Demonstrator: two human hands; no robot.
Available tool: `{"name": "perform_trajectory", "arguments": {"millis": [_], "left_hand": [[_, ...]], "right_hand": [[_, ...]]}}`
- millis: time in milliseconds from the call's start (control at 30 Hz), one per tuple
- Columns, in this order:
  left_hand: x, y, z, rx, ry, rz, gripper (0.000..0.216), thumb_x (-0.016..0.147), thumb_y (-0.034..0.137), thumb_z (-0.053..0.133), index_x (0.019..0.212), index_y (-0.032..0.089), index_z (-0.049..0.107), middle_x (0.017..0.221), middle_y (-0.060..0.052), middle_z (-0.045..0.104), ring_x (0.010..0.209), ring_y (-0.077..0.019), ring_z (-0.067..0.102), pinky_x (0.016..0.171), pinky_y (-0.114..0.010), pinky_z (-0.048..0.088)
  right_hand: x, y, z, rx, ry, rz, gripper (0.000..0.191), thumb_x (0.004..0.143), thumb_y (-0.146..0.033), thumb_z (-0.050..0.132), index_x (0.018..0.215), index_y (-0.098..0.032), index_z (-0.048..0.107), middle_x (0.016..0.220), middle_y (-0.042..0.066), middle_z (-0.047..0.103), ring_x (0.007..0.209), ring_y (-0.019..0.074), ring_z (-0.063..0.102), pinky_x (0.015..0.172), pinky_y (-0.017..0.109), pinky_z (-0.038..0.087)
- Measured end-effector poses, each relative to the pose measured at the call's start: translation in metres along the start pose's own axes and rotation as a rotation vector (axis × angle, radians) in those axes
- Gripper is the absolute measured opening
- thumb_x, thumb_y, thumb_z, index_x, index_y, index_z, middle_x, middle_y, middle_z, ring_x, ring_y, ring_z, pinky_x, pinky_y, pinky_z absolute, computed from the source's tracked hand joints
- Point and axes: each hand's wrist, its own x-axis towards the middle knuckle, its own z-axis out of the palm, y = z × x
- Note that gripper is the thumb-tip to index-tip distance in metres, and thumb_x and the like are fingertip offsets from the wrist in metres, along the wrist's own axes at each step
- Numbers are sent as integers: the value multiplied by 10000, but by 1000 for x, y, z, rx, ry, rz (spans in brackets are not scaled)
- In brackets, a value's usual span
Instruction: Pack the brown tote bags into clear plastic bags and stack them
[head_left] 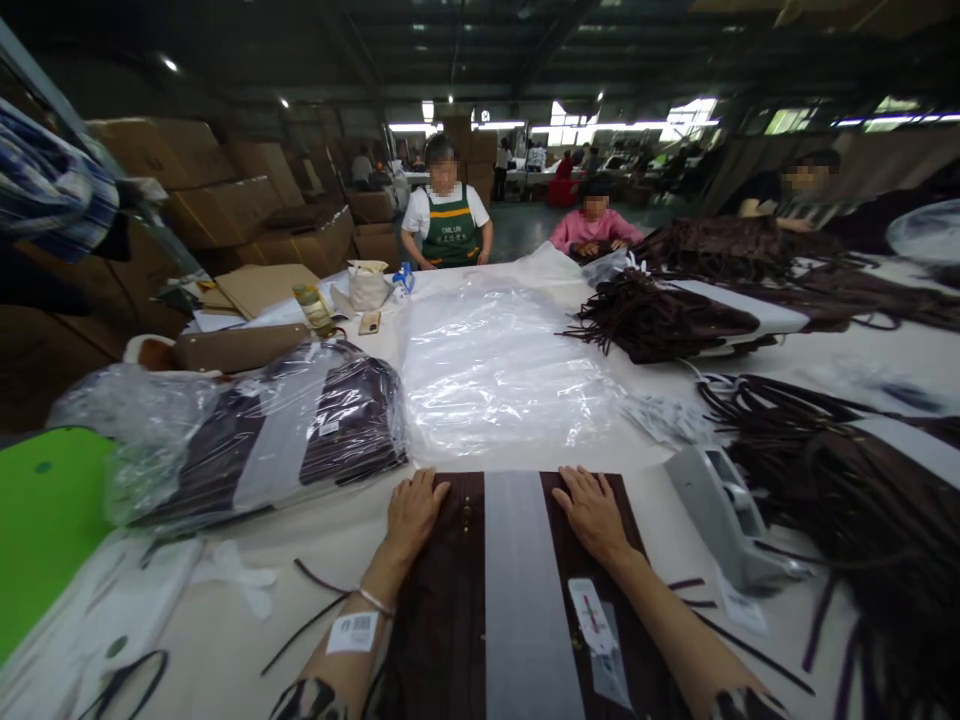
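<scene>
Left hand (411,515) and right hand (596,510) lie flat with fingers spread, gripping nothing, on the dark striped cloth (517,600), one on each side of its white band. Even pressure (both palms together) should smooth it best. Clear plastic bags (495,370) lie just beyond the fingertips.

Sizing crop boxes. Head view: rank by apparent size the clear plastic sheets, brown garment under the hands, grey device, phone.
1-2. brown garment and clear plastic sheets: look alike; the garment is nearer and cut by the frame, so unranked.
3. grey device.
4. phone, smallest, though farther from the camera.
</scene>
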Motion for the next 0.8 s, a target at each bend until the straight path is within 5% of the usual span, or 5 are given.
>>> {"name": "perform_trajectory", "arguments": {"millis": [133, 300, 433, 600, 800], "left_hand": [[-35, -2, 21, 33, 90, -61, 414, 1003, 343, 327, 1255, 182, 613, 1262, -133, 653, 1207, -295, 561, 1072, -490, 376], [-43, -2, 60, 37, 207, -111, 515, 983, 291, 325, 1465, 141, 425, 1550, -135, 398, 1453, -282, 325, 1179, -525, 263], [-35, -7, 54, 36, 137, -108, 513, 954, 286, 371, 1449, 181, 457, 1514, -121, 456, 1424, -294, 380, 1164, -561, 285], [14, 11, 19, -27, 167, 67, 460, 934, 290, 485, 1390, 231, 512, 1518, -105, 454, 1436, -306, 344, 1168, -521, 284], [92, 50, 21, -168, -107, 30, 263, 828, 296, 661, 1075, 212, 627, 1148, -75, 644, 1103, -269, 550, 909, -381, 434]], "right_hand": [[5, 10, -4, -10, -58, 1, 433, 1009, -406, 322, 923, -222, 704, 939, 80, 746, 969, 236, 643, 1093, 471, 314], [13, 21, 23, -66, 83, 40, 448, 1003, -357, 316, 1249, -159, 633, 1359, 141, 613, 1318, 295, 494, 1161, 527, 236], [9, 25, 41, -89, 100, 20, 483, 996, -340, 325, 1379, -143, 544, 1465, 142, 511, 1394, 301, 419, 1187, 537, 202], [8, 27, 42, -116, 139, -7, 487, 992, -332, 349, 1425, -164, 496, 1495, 124, 475, 1405, 290, 410, 1188, 522, 216], [8, 32, 49, -166, 174, -56, 471, 989, -335, 383, 1414, -176, 509, 1480, 114, 498, 1381, 288, 443, 1180, 508, 229]]}}
